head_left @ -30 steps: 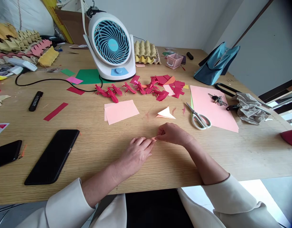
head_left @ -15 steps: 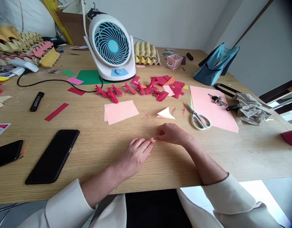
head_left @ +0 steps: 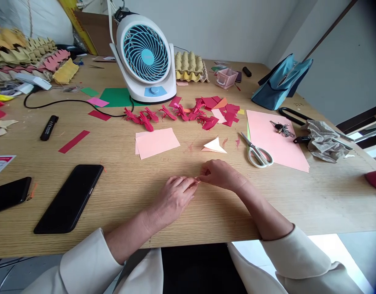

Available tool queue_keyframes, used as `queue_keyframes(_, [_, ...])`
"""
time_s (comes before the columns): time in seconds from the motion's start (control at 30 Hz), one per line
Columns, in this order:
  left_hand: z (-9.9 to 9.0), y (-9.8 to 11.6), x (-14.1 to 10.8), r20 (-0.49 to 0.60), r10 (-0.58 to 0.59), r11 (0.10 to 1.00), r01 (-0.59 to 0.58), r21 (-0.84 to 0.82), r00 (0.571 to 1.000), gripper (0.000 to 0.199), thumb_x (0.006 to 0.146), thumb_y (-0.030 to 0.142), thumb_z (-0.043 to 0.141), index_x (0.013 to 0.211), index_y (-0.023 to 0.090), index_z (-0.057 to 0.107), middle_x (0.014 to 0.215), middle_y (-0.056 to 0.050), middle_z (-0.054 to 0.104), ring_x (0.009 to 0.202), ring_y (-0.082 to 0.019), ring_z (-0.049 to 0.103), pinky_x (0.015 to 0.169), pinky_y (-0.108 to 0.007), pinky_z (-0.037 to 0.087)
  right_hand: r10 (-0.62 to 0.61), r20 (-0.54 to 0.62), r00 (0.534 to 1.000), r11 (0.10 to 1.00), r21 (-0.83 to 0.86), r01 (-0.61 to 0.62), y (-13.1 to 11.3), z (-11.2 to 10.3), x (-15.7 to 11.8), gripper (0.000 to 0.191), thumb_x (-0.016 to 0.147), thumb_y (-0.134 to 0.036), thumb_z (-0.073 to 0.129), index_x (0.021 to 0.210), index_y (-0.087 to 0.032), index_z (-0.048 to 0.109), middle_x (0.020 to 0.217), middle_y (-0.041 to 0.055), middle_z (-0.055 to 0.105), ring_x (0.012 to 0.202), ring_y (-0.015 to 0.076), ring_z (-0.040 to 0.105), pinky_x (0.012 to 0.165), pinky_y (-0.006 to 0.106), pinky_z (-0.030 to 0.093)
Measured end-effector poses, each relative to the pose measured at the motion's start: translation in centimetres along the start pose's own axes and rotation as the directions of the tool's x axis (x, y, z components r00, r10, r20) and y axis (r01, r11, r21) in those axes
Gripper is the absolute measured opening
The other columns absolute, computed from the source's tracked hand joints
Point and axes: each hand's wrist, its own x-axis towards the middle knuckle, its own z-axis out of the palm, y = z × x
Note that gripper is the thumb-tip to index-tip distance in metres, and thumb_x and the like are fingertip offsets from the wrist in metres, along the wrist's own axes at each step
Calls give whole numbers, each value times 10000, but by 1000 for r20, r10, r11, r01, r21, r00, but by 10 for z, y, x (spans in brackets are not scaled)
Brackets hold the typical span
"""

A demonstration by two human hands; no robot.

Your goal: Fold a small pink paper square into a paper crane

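My left hand lies on the table with its fingers together, pressing on a small folded piece of pink paper. Most of that paper is hidden under the fingertips. My right hand has its fingers curled in and pinches the paper's other end. Just beyond the right hand lies a folded pale pink paper with pointed corners. Two pink paper rectangles overlap farther back on the left. Scissors with white handles lie shut to the right.
Red folded paper pieces are strewn in front of a white fan. Keys rest on large pink sheets at right. Left are a black phone, a marker and a red paper strip.
My right hand has shifted very slightly left, and less of the small pink paper shows between my hands. The whole view has moved a little; the things on the table lie as before.
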Motion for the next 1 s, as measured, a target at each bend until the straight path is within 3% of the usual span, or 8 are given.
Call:
queue_keyframes(0.23, [-2, 1, 2, 7, -7, 1000, 7, 11, 1000, 343, 980, 191, 475, 1318, 158, 520, 1278, -81, 629, 1112, -213, 576, 906, -376, 426, -131, -75, 989, 983, 119, 139, 12, 9, -7, 60, 799, -197, 635, 762, -187, 682, 777, 26, 689, 656, 134, 581, 577, 233, 363])
queue_keyframes(0.43, [-3, 3, 1, 6, -6, 1000, 6, 25, 1000, 331, 992, 194, 455, 1310, 144, 528, 1270, -76, 637, 1117, -211, 573, 915, -373, 425, -217, -180, 959, 963, 121, 241, 14, 17, -12, 86, 803, -115, 601, 759, -165, 655, 807, 37, 656, 689, 126, 574, 622, 225, 390])
queue_keyframes(0.63, [-1, 3, 0, -9, -1, 1000, 1, 17, 1000, 333, 976, 180, 478, 1300, 126, 530, 1231, -73, 644, 1110, -215, 564, 923, -381, 441, -153, -175, 973, 970, 161, 181, 12, 23, -9, 66, 829, -191, 645, 769, -176, 668, 815, 29, 663, 685, 125, 578, 628, 229, 392])
queue_keyframes(0.8, [-1, 2, 2, -3, -17, 1000, 17, 1, 1000, 297, 965, 167, 485, 1252, 145, 557, 1190, -77, 649, 1090, -222, 575, 902, -387, 460, -86, -211, 974, 989, 99, 108, 4, 26, -8, 96, 823, -219, 660, 744, -168, 645, 818, 34, 642, 675, 124, 568, 605, 233, 371])
queue_keyframes(1.0, [0, 3, 1, -24, -34, 999, 33, -2, 999, 294, 963, 170, 492, 1251, 159, 551, 1182, -89, 639, 1076, -221, 582, 912, -390, 464, -222, -241, 945, 954, 147, 262, 9, 26, -15, 98, 860, -137, 604, 779, -158, 657, 810, 23, 612, 672, 109, 558, 614, 221, 387])
